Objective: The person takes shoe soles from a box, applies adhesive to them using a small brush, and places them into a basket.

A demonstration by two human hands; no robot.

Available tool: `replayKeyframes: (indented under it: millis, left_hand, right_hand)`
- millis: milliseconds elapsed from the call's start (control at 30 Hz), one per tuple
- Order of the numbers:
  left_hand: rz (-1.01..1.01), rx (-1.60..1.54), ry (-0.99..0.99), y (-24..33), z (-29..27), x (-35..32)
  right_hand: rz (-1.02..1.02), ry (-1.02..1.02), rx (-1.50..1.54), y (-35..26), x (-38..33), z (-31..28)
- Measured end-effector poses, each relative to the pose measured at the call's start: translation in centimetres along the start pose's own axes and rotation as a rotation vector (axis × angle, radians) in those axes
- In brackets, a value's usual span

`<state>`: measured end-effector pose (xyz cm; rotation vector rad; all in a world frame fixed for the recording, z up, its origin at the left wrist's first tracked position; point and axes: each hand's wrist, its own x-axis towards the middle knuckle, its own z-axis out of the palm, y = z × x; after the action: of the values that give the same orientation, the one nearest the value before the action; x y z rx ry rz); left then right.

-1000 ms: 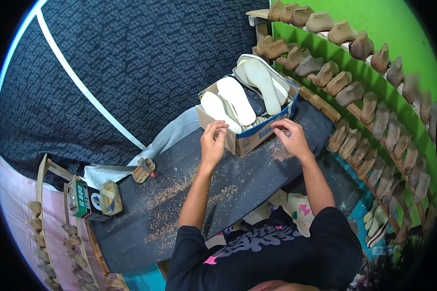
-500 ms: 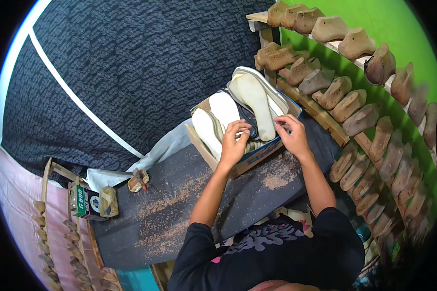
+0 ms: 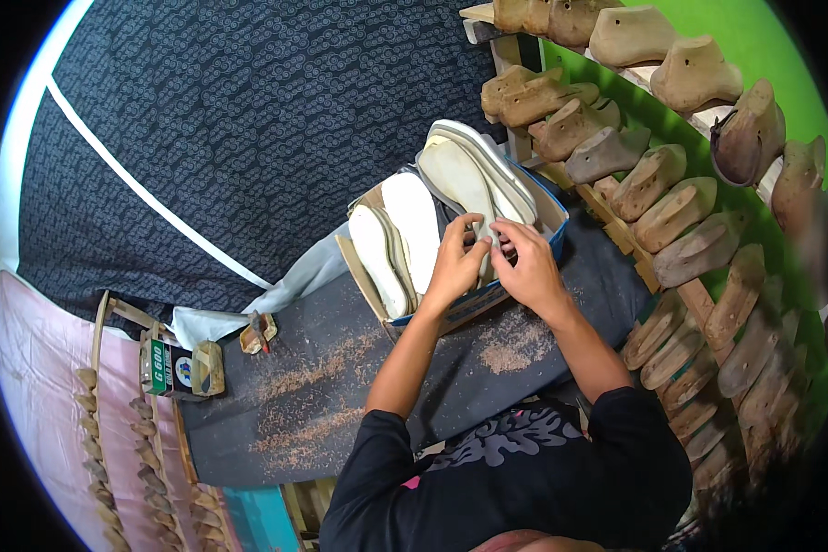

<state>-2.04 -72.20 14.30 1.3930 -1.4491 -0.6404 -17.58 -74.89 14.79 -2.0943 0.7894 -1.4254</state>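
Note:
A cardboard box [image 3: 458, 313] with a blue rim stands on the dark worktop [image 3: 340, 386]. It holds several white shoe insoles [image 3: 405, 235] standing on edge in two bunches. My left hand [image 3: 455, 262] and my right hand [image 3: 524, 267] are both inside the box, fingers meeting on one insole [image 3: 460, 179] of the right-hand bunch. My forearms come up from the lower edge in black sleeves.
Wooden racks [image 3: 690, 304] at the right carry several wooden shoe lasts [image 3: 672, 212]. Sawdust [image 3: 308, 377] lies scattered on the worktop. A small metal tool [image 3: 258, 333] and a green-labelled tin [image 3: 170, 368] sit at the left. A patterned dark cloth [image 3: 248, 129] hangs behind.
Both hands have moved from the box's front edge up into the box and onto the insoles. The view has come closer to the box.

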Motion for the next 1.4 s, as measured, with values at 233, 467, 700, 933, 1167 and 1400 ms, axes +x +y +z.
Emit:
replayKeyframes:
  millis: [233,467,700,933,1167,1400]
  left_hand:
    - [-0.122,-0.424,0.154,1.2,-0.9,-0.1]
    - [0.020,-0.606,0.354,2.4,-4.1,-1.9]
    - [-0.007,-0.603,0.446,3.5,-8.3,-5.0]
    - [-0.087,-0.602,0.558,3.2,-14.4,-11.2]
    - [-0.017,-0.853,0.479,0.1,-22.9,-18.2]
    - [-0.316,-0.807,0.750,-7.3,-33.0,-27.1]
  right_hand:
    - [-0.031,-0.048,0.141,-1.5,0.3,1.0]
    - [-0.287,-0.006,0.193,-4.0,0.9,2.6]
    - [-0.161,-0.043,0.375,-5.9,-0.1,6.5]
    - [-0.049,-0.308,0.596,-10.2,-1.2,10.6]
    - [-0.083,-0.545,0.618,-15.8,-5.8,19.0]
    - [0.011,-0.775,0.660,-21.2,-10.9,31.8]
